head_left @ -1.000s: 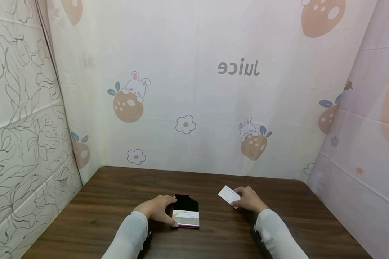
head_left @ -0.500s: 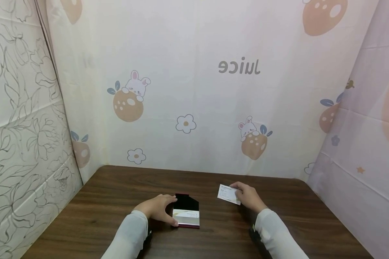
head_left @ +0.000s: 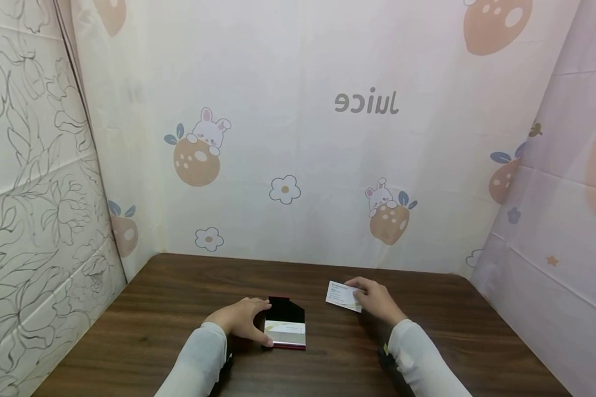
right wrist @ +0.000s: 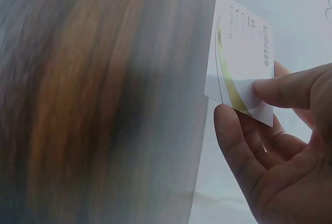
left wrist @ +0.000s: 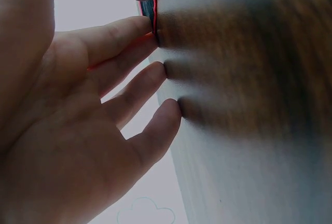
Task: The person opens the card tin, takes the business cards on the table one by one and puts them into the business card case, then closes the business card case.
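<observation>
On the table lies a business card holder (head_left: 285, 333), its black-lined lid folded back, with red edges, a silver front and a white-and-gold card showing inside. My left hand (head_left: 240, 321) holds its left side, thumb at the near corner and index finger at the far one. In the left wrist view the other fingertips (left wrist: 174, 107) rest on the table beside the red edge. My right hand (head_left: 377, 300) pinches a white business card (head_left: 342, 296) between thumb and fingers, right of the holder. Printed text and a gold curve face up in the right wrist view.
The brown wooden table (head_left: 179, 286) runs back to a patterned curtain (head_left: 298, 138). More curtains (head_left: 35, 193) close off the sides. Dark straps or devices (head_left: 394, 364) sit under both wrists.
My right hand has turned the business card to lie flatter with its print visible, and has shifted slightly left toward the holder. The left hand and holder stay put.
</observation>
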A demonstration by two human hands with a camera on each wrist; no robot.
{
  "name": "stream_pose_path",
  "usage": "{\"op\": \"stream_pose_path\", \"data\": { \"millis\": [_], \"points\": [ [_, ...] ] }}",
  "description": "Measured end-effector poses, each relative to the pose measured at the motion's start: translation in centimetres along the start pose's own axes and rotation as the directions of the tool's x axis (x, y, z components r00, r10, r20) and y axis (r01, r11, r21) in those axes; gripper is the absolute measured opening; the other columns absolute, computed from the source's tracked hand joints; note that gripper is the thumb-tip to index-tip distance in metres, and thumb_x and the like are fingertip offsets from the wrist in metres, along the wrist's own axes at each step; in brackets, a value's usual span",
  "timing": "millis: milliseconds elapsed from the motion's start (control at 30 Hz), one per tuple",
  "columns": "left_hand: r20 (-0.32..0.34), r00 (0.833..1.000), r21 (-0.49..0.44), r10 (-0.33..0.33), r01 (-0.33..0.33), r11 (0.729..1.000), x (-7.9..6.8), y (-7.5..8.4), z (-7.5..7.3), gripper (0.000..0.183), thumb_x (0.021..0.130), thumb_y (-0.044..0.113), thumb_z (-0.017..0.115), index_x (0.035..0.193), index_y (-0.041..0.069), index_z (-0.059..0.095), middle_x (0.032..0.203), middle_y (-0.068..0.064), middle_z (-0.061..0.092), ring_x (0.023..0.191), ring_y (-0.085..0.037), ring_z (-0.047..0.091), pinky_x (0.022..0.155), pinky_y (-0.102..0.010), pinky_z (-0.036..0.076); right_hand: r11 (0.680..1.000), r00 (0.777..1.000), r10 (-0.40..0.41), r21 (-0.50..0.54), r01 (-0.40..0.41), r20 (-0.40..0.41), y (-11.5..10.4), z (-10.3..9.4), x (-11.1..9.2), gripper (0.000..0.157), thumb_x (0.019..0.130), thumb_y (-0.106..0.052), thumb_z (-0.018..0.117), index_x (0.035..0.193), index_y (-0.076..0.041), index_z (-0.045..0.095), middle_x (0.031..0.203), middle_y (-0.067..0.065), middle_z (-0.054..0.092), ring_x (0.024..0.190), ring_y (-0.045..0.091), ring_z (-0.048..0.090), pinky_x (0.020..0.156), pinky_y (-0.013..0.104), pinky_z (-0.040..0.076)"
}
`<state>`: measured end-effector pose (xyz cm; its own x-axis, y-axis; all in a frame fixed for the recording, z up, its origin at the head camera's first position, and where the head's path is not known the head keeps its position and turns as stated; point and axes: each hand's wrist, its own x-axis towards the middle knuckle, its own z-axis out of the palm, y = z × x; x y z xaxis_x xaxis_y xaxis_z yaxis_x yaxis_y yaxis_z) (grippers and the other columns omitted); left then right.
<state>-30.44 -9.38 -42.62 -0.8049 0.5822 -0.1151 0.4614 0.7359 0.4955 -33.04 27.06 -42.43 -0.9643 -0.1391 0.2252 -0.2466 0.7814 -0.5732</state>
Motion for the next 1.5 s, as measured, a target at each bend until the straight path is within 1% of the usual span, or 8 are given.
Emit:
{"op": "stream_pose_path", "data": {
  "millis": [200, 367, 433, 667, 867, 1133, 1367, 1500],
  "points": [
    [-0.006, 1.0, -0.001, 0.0, 0.0, 1.0, 0.0, 0.0, 0.1, 0.09, 0.075, 0.045, 0.086, 0.147, 0.005, 0.049, 0.152, -0.014, 0.044, 0.141, -0.038, 0.036, 0.107, -0.058, 0.037, 0.999, 1.0, -0.018, 0.033, 0.018, 0.008, -1.1, 0.8, 0.3, 0.025, 0.095, 0.0, 0.063, 0.111, -0.017, 0.074, 0.119, 0.011, 0.068, 0.09, 0.02, 0.059, 0.078, 0.042, 0.051],
    [-0.006, 1.0, -0.003, 0.001, -0.001, 1.0, 0.0, -0.1, 0.1, 0.09, 0.075, 0.045, 0.086, 0.147, 0.005, 0.049, 0.152, -0.015, 0.044, 0.14, -0.038, 0.037, 0.107, -0.058, 0.037, 0.996, 0.998, -0.068, 0.052, 0.067, 0.017, -2.1, 1.7, 0.6, 0.024, 0.095, -0.002, 0.065, 0.109, -0.019, 0.074, 0.113, 0.005, 0.069, 0.087, 0.017, 0.057, 0.077, 0.039, 0.05],
    [-0.006, 1.0, -0.005, 0.0, 0.0, 1.0, 0.0, -0.1, 0.1, 0.09, 0.075, 0.045, 0.086, 0.147, 0.005, 0.049, 0.152, -0.015, 0.044, 0.14, -0.038, 0.037, 0.107, -0.058, 0.037, 0.994, 0.995, -0.094, 0.054, 0.093, 0.02, -2.6, 2.0, 0.5, 0.023, 0.095, -0.003, 0.065, 0.109, -0.019, 0.074, 0.112, 0.004, 0.07, 0.085, 0.016, 0.056, 0.075, 0.038, 0.049],
    [-0.007, 1.0, -0.005, -0.003, 0.003, 1.0, 0.0, 0.0, 0.1, 0.09, 0.075, 0.045, 0.086, 0.147, 0.005, 0.05, 0.152, -0.014, 0.044, 0.14, -0.037, 0.037, 0.107, -0.057, 0.037, 0.989, 0.99, -0.128, 0.089, 0.122, 0.066, -4.5, 3.1, 0.1, 0.023, 0.096, -0.005, 0.065, 0.11, -0.021, 0.074, 0.101, -0.002, 0.068, 0.076, 0.015, 0.051, 0.066, 0.031, 0.044],
    [-0.014, 1.0, 0.001, -0.015, 0.015, 1.0, 0.0, 0.1, 0.1, 0.09, 0.073, 0.046, 0.087, 0.146, 0.005, 0.051, 0.151, -0.014, 0.046, 0.139, -0.037, 0.039, 0.107, -0.057, 0.038, 0.978, 0.977, -0.185, 0.117, 0.173, 0.101, -6.2, 4.1, -0.2, 0.023, 0.097, -0.006, 0.064, 0.111, -0.022, 0.074, 0.095, -0.005, 0.066, 0.074, 0.014, 0.051, 0.064, 0.027, 0.043],
    [-0.017, 0.999, 0.02, -0.031, 0.031, 0.999, 0.1, 0.1, 0.1, 0.092, 0.073, 0.049, 0.087, 0.146, 0.006, 0.051, 0.149, -0.014, 0.047, 0.137, -0.035, 0.041, 0.107, -0.056, 0.038, 0.957, 0.946, -0.275, 0.142, 0.252, 0.173, -8.0, 5.7, -0.4, 0.021, 0.099, -0.009, 0.063, 0.114, -0.019, 0.074, 0.09, -0.009, 0.064, 0.07, 0.011, 0.049, 0.061, 0.026, 0.043],
    [-0.031, 0.999, 0.018, -0.006, 0.006, 1.0, 0.2, -0.1, 0.1, 0.095, 0.072, 0.05, 0.087, 0.147, 0.005, 0.049, 0.146, -0.012, 0.051, 0.134, -0.033, 0.044, 0.106, -0.053, 0.039, 0.951, 0.936, -0.293, 0.157, 0.265, 0.193, -8.9, 6.8, -0.3, 0.022, 0.098, -0.009, 0.063, 0.114, -0.02, 0.074, 0.083, -0.01, 0.061, 0.068, 0.009, 0.049, 0.059, 0.025, 0.043],
    [-0.031, 1.0, 0.013, 0.001, 0.0, 1.0, 0.3, -0.2, 0.2, 0.096, 0.072, 0.051, 0.087, 0.146, 0.002, 0.049, 0.146, -0.012, 0.051, 0.134, -0.033, 0.045, 0.107, -0.052, 0.039, 0.951, 0.934, -0.294, 0.163, 0.264, 0.202, -9.0, 7.1, -0.4, 0.022, 0.098, -0.008, 0.063, 0.113, -0.02, 0.073, 0.087, -0.01, 0.063, 0.07, 0.009, 0.05, 0.061, 0.025, 0.044]
  ]
}}
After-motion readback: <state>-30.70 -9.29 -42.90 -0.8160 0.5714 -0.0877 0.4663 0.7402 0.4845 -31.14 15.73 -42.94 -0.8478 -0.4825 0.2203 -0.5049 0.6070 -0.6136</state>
